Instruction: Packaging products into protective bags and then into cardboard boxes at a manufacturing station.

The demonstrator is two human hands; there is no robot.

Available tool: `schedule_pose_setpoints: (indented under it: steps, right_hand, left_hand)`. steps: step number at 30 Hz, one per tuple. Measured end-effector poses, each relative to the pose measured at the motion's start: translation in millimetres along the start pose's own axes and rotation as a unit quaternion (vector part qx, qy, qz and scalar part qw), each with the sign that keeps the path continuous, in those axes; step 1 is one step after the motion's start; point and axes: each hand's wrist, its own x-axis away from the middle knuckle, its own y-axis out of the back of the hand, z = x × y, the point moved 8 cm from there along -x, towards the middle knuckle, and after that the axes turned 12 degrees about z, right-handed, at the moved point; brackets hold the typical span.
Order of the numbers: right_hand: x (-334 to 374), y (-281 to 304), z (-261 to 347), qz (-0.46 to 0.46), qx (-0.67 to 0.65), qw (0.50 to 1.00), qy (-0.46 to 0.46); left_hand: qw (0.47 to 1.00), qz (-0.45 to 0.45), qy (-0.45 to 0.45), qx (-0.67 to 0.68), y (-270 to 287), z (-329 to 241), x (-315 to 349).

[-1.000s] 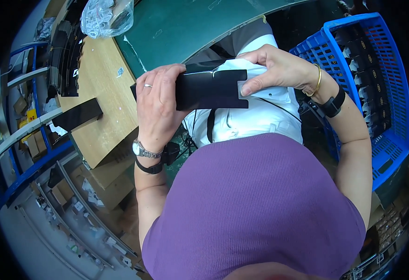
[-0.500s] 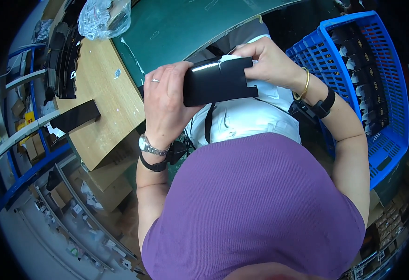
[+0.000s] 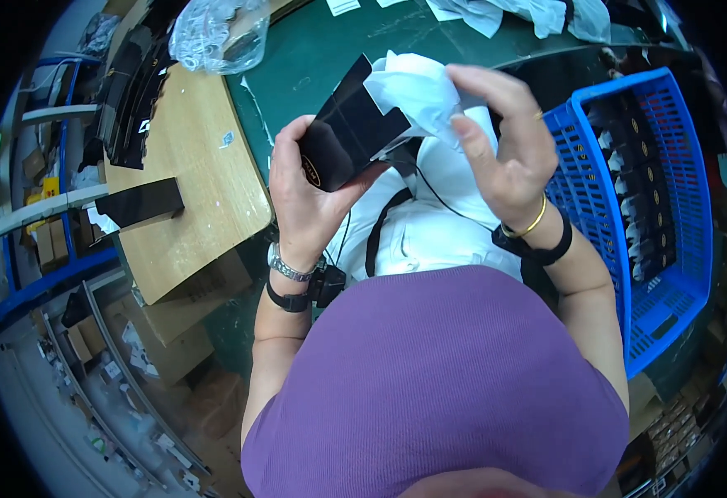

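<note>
My left hand (image 3: 301, 178) is closed round a black box (image 3: 342, 137) and holds it tilted above my lap. White tissue paper (image 3: 417, 87) bulges from the box's end on the right, beside a cut-out flap. What lies inside the paper is hidden. My right hand (image 3: 508, 141) is open, thumb and forefinger spread apart at the paper's right edge. Whether its fingertips touch the paper I cannot tell.
To the right stands a blue plastic basket (image 3: 579, 104) with a row of black boxes (image 3: 641, 183). At left, a wooden board (image 3: 206, 166) carries another black box (image 3: 143, 202) at its edge. A clear plastic bag (image 3: 218, 37) sits on the green table (image 3: 313, 58).
The box has tipped from level to slanted, its end on the right rising. White paper now stands out of it, and my right hand has let go, with its fingers spread.
</note>
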Motion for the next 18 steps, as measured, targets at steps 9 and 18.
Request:
schedule_pose_setpoints:
  steps: [9, 18]
  right_hand:
    - [3, -37, 27, 0.163, 0.296, 0.940, 0.051]
    - [-21, -53, 52, 0.229, 0.225, 0.937, 0.140]
  left_hand:
    - [0.999, -0.032, -0.019, 0.034, 2, -2, 13]
    - [0.985, -0.080, -0.026, 0.154, 14, 3, 24]
